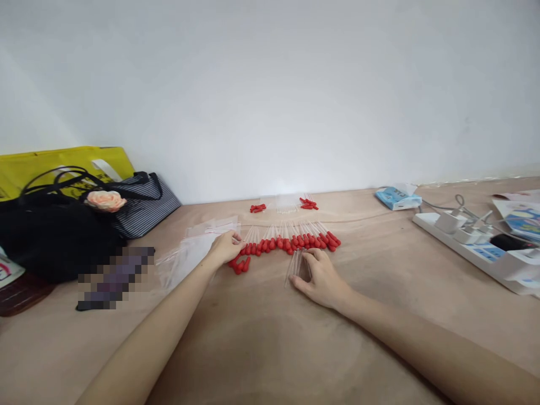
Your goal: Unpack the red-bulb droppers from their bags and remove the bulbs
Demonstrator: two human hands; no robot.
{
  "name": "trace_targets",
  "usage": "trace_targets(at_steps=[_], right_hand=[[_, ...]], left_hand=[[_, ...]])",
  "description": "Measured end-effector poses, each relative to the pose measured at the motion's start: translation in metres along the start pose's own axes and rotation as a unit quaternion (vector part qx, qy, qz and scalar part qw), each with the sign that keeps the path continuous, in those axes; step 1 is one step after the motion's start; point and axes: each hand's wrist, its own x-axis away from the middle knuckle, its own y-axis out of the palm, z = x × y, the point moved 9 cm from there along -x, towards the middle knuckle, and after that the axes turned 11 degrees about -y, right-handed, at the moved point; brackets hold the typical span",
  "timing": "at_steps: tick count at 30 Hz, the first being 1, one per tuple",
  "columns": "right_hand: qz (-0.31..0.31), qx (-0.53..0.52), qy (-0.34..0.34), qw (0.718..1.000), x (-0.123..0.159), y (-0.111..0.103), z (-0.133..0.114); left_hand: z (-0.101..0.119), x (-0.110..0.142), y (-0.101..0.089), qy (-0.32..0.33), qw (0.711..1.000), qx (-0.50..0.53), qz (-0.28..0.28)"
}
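Note:
Droppers with clear thin tubes and red rubber bulbs (pixel 287 244) lie side by side in a long row, bulbs toward me. At the row's left end is my left hand (pixel 225 248), its fingers pinched together; what they hold is hidden. Just below its fingertips sit several loose red bulbs (pixel 240 265). My right hand (pixel 324 278) rests in front of the row, thumb and fingers curled around some thin clear tubes (pixel 292 271) without bulbs. How many of these it grips cannot be seen.
Clear zip bags (pixel 181 261) lie left of the row. Behind it are two small red bulb piles (pixel 258 208). Bags (pixel 145 205) and a blurred dark item (pixel 120 278) stand far left. A tissue pack (pixel 396 197) and a power strip (pixel 468 247) with chargers sit right.

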Motion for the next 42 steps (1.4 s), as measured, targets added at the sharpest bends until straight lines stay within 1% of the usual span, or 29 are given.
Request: trace_targets(at_steps=[7, 9, 11, 15, 17, 18, 20, 21, 22, 23, 25, 27, 29, 31, 32, 35, 37, 40, 42], right_hand=[[-0.017, -0.023, 0.003, 1.0, 0.002, 0.001, 0.004], [-0.026, -0.029, 0.006, 0.999, 0.002, 0.001, 0.005], [-0.036, -0.034, 0.009, 0.999, 0.003, 0.0, 0.006], [-0.04, -0.041, 0.007, 0.998, 0.004, -0.002, 0.01], [-0.021, -0.047, 0.0, 0.999, 0.003, -0.007, 0.011], [-0.004, -0.052, -0.004, 0.999, 0.003, -0.011, 0.013], [0.036, -0.061, -0.016, 0.997, 0.001, -0.021, 0.015], [0.058, -0.064, -0.022, 0.996, 0.0, -0.027, 0.017], [0.08, -0.064, -0.028, 0.994, -0.001, -0.034, 0.018], [0.102, -0.061, -0.034, 0.992, -0.001, -0.04, 0.02], [0.129, -0.04, -0.056, 0.989, -0.002, -0.051, 0.02], [0.113, -0.002, -0.101, 0.988, -0.004, -0.054, 0.013], [0.065, 0.036, -0.159, 0.984, -0.005, -0.048, 0.002], [0.03, 0.062, -0.204, 0.976, -0.005, -0.04, -0.007], [0.025, 0.069, -0.219, 0.973, -0.005, -0.037, -0.011], [0.038, 0.073, -0.242, 0.967, -0.004, -0.034, -0.017], [0.052, 0.067, -0.251, 0.964, -0.003, -0.033, -0.02], [0.07, 0.058, -0.258, 0.962, -0.001, -0.035, -0.021], [0.079, 0.053, -0.259, 0.961, 0.001, -0.037, -0.023]], left_hand=[[-0.004, -0.002, 0.005, -0.014, 1.0, 0.013, -0.005], [-0.004, -0.002, 0.003, -0.018, 1.0, 0.021, 0.002], [-0.004, -0.002, -0.007, -0.021, 0.999, 0.03, 0.014], [0.004, 0.007, -0.041, -0.013, 0.996, 0.049, 0.067], [0.015, 0.02, -0.053, 0.023, 0.991, 0.084, 0.098], [0.023, 0.03, -0.056, 0.059, 0.986, 0.117, 0.108], [0.041, 0.053, -0.049, 0.156, 0.964, 0.192, 0.096], [0.051, 0.066, -0.04, 0.207, 0.953, 0.208, 0.075], [0.06, 0.08, -0.028, 0.252, 0.945, 0.201, 0.05], [0.067, 0.093, -0.017, 0.291, 0.939, 0.181, 0.039], [0.078, 0.115, 0.001, 0.361, 0.922, 0.136, 0.04], [0.084, 0.132, 0.011, 0.418, 0.9, 0.102, 0.072], [0.087, 0.144, 0.015, 0.462, 0.876, 0.077, 0.114], [0.089, 0.152, 0.016, 0.495, 0.853, 0.061, 0.154], [0.089, 0.155, 0.015, 0.51, 0.842, 0.053, 0.171], [0.09, 0.163, 0.016, 0.539, 0.818, 0.033, 0.198], [0.09, 0.163, 0.017, 0.537, 0.821, 0.035, 0.193], [0.089, 0.157, 0.018, 0.507, 0.842, 0.054, 0.176], [0.089, 0.153, 0.02, 0.5, 0.849, 0.064, 0.16]])
